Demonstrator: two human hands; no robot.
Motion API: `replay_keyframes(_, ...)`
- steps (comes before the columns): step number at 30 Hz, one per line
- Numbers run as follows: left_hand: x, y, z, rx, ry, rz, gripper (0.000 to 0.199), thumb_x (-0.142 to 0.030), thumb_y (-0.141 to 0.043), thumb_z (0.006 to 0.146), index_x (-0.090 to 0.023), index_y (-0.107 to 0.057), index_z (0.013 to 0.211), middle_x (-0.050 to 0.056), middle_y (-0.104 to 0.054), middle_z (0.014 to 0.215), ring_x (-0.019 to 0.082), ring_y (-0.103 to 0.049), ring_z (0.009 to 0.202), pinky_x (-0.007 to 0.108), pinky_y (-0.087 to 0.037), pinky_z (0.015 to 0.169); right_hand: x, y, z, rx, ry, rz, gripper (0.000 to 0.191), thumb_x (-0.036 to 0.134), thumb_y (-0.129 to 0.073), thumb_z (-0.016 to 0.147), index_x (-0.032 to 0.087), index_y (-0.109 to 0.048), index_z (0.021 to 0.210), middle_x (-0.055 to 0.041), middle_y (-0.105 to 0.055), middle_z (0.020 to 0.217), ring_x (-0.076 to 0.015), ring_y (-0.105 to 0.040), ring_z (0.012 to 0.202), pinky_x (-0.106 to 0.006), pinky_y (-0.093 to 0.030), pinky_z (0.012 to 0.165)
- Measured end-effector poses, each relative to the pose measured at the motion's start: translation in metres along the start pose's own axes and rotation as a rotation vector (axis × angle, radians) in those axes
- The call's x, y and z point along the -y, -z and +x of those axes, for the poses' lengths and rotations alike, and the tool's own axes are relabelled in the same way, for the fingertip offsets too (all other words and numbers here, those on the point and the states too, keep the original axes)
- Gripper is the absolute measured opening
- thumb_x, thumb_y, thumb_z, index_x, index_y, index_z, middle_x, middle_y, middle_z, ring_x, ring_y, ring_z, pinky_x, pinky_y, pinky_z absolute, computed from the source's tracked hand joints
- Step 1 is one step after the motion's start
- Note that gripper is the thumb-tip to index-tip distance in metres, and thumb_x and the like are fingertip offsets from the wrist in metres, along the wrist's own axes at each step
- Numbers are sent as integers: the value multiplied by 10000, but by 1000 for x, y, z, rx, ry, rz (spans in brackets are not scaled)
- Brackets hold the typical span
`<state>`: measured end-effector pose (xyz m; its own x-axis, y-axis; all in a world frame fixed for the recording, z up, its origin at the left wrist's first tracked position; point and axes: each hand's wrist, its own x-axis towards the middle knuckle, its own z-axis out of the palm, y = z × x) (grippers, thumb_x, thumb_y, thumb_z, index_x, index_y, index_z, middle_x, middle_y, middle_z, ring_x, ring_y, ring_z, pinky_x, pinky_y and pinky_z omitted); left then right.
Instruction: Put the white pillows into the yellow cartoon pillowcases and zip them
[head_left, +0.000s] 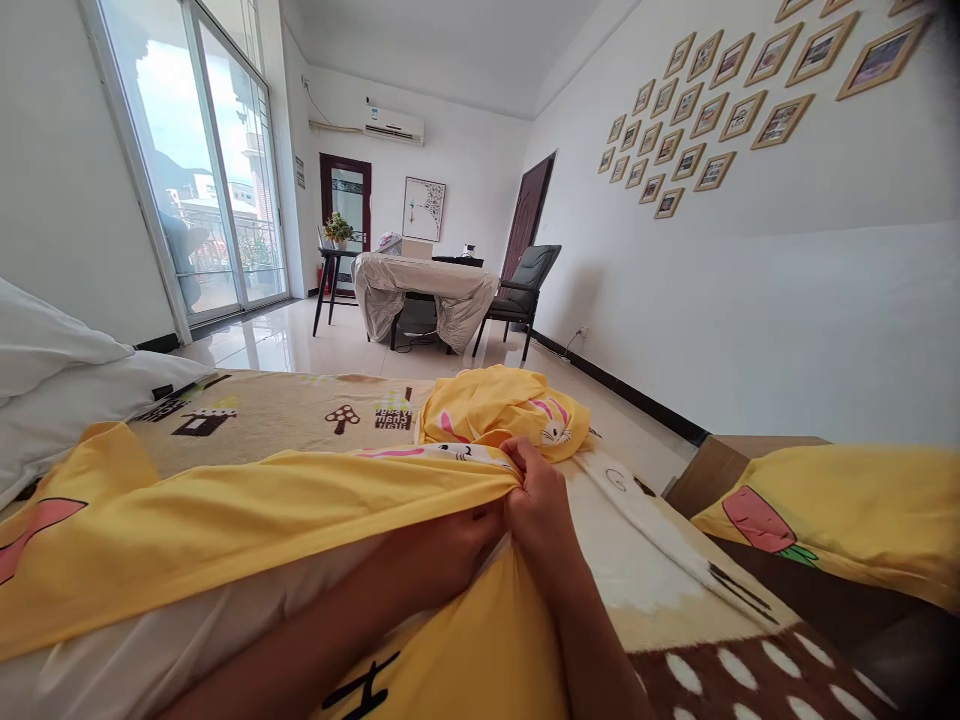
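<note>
A yellow cloth cover (247, 500) with rabbit and carrot prints stretches across the bed from the left toward the middle. My right hand (538, 505) pinches a gathered edge of it between thumb and fingers. Just beneath that edge, my left hand (480, 530) is closed close against the right one. The cloth hides part of its fingers, and what they hold cannot be made out. Pale, creased fabric (300, 590) shows below the cover. Taut yellow cloth with a black letter (517, 640) runs under my wrists. A bunched yellow cloth (495, 400) lies just beyond my hands.
A patterned blanket (300, 420) covers the bed, with white pillows (52, 350) at left. A yellow carrot-print pillow (847, 510) rests on a brown surface at right. Farther off stand a draped table (427, 275), a black chair (525, 285) and a sliding glass door (210, 160).
</note>
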<state>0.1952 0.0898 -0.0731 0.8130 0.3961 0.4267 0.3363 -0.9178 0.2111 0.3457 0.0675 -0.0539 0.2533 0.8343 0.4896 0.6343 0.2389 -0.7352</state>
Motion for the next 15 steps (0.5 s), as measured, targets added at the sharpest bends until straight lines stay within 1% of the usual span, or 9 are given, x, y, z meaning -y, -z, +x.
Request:
replay_keyframes(2, 0, 1, 1, 21, 26, -15, 451, -218, -388, 945, -231, -399, 1396, 70, -367, 1499, 241, -355, 1365, 409, -313, 1144, 0, 3, 1, 25, 7, -22, 298, 105, -387, 557, 215, -523, 798, 14, -618, 726, -160, -541, 669, -239, -404, 614)
replay_keyframes(4, -1, 2, 1, 30, 47, -50, 411, -236, -391, 949, -242, -443, 1356, 56, -401, 1481, 236, -398, 1337, 409, -345, 1124, -1, 5, 3, 56, 15, -48, 298, 107, -396, 542, 211, -524, 791, 10, -611, 725, -164, -536, 673, -244, -405, 621)
replay_keyframes(7, -2, 4, 1, 9, 56, -97, 338, -264, -401, 953, -260, -516, 1270, 25, -438, 1458, 231, -436, 1307, 416, -374, 1103, -3, 8, 4, 65, 46, -113, 374, 96, -403, 520, 198, -560, 844, -19, -626, 822, -183, -561, 766, -266, -427, 700)
replay_keyframes(9, -2, 5, 0, 1, 45, -107, 346, -264, -388, 960, -260, -503, 1286, 24, -415, 1474, 223, -420, 1322, 413, -365, 1112, -2, 9, 3, 50, 78, -176, 366, 87, -398, 518, 189, -587, 814, -46, -621, 866, -194, -563, 812, -276, -429, 733)
replay_keyframes(12, -1, 4, -1, 32, -3, -86, 406, -241, -384, 960, -235, -440, 1361, 61, -376, 1495, 224, -378, 1353, 406, -331, 1138, 1, 9, 0, 68, 112, -219, 305, 78, -382, 535, 192, -603, 711, -51, -621, 809, -186, -559, 765, -263, -421, 687)
replay_keyframes(13, 0, 4, -2, 40, -22, -76, 419, -235, -390, 957, -229, -430, 1373, 71, -372, 1496, 228, -368, 1360, 406, -323, 1143, 2, 9, -1, 91, 110, -205, 324, 75, -377, 542, 195, -619, 721, -44, -631, 786, -181, -563, 742, -257, -418, 671)
replay_keyframes(15, 0, 3, -2, 36, -53, -63, 426, -230, -395, 954, -221, -429, 1378, 79, -365, 1498, 235, -349, 1371, 410, -311, 1151, 4, 9, -2, 125, 91, -154, 411, 69, -371, 554, 202, -660, 814, -28, -667, 784, -177, -585, 728, -251, -422, 664)
